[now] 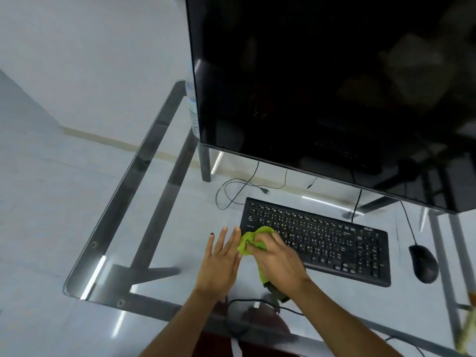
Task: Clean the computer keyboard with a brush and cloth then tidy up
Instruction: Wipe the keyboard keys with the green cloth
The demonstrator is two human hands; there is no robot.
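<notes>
At lower centre, the right hand point(277, 258) bunches a green cloth point(251, 243) in a closed fist over the lower left corner of the black keyboard point(334, 240); the left hand point(221, 261) is flat and empty beside it. Wiping seems underway; no brush is visible, and tidying is not yet done.

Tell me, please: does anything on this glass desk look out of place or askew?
Slightly. The keyboard lies at an angle to the desk's near edge. An unplugged plug shows loose behind it. The right hand grips the green cloth; the left hand is open. No spill or damage shows.
</notes>
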